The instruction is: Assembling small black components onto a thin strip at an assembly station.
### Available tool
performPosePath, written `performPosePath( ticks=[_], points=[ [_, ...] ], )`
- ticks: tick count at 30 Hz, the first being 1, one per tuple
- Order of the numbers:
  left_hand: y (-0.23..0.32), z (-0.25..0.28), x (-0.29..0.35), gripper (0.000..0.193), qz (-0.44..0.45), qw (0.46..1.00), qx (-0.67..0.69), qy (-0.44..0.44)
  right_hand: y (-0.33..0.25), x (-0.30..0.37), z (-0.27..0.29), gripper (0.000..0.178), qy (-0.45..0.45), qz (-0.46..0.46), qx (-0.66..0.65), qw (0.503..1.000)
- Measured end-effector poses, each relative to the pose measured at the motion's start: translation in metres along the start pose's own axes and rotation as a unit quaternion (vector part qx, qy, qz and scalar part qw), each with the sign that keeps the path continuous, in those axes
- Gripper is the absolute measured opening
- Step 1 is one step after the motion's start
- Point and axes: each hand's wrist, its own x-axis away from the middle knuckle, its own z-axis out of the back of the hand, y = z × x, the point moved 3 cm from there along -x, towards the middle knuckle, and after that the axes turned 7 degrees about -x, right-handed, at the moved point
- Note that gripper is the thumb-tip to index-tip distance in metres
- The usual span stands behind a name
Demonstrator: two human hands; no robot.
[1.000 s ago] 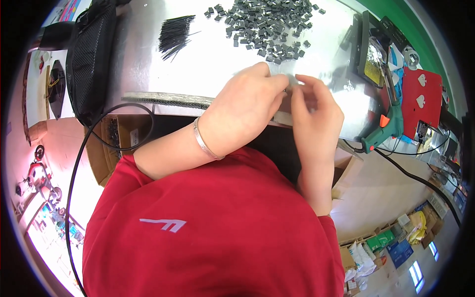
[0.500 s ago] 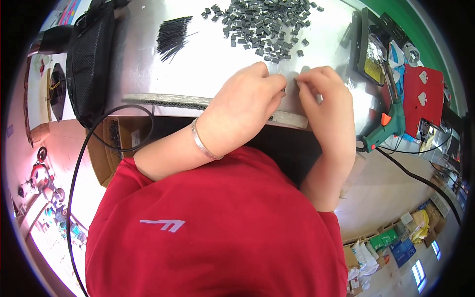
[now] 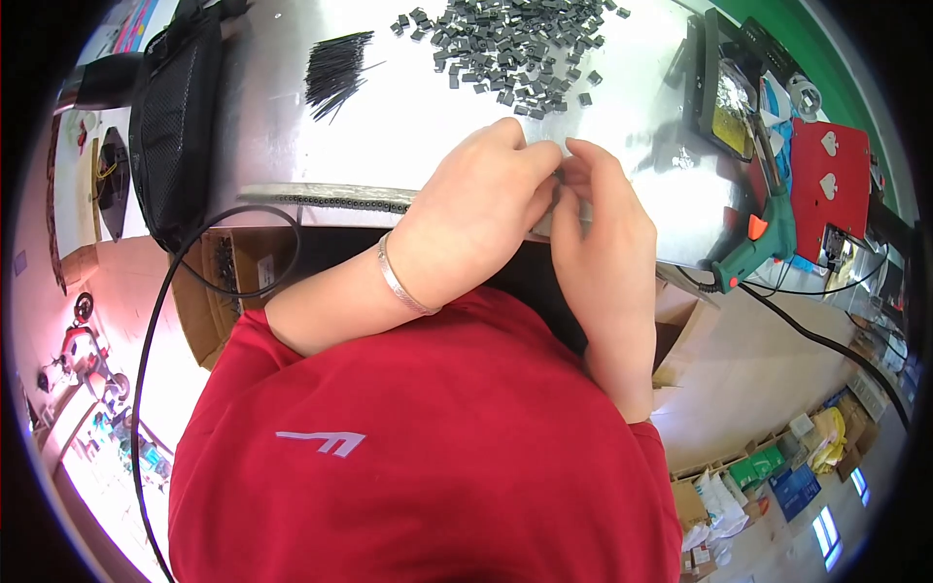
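Observation:
At the near edge of the metal table (image 3: 262, 146), my two hands meet fingertip to fingertip. My left hand (image 3: 486, 204) is closed in a pinch, and a bit of a small black part (image 3: 558, 177) shows at its fingertips. My right hand (image 3: 604, 209) has its fingers curled in against that same spot; what they pinch is mostly hidden. Under my left wrist runs a pale strip (image 3: 282, 190) with a row of small black pieces (image 3: 345, 204) along it. Beyond my hands lies a heap of small black blocks (image 3: 515, 49).
A bundle of thin black pins (image 3: 335, 73) lies at the far left, near a black mesh bag (image 3: 180, 126). On the right are a green-handled tool (image 3: 763, 243) with a cable, a dark tray (image 3: 729, 107) and a red card (image 3: 831, 185). An open cardboard box (image 3: 209, 301) stands below the table.
My right hand has moved left and slightly down, from apart on the table to meet my left fingertips. My left hand stays almost in place.

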Motion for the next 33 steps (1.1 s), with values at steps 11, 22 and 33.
performPosePath(
  ticks=[11,22,33],
  points=[
    [0.002,-0.002,0.0,0.008,-0.043,0.998,-0.033,0.027,0.017,-0.034,0.013,0.036,0.007,-0.02,0.052,0.998],
    [-0.001,-0.007,0.001,0.008,-0.041,0.998,-0.037,0.031,0.031,-0.04,0.019,0.018,0.01,-0.033,0.012,0.999],
    [-0.002,-0.005,0.0,0.008,-0.052,0.998,-0.026,0.026,0.008,-0.001,0.008,0.022,0.012,-0.074,-0.052,0.996]
  ],
)
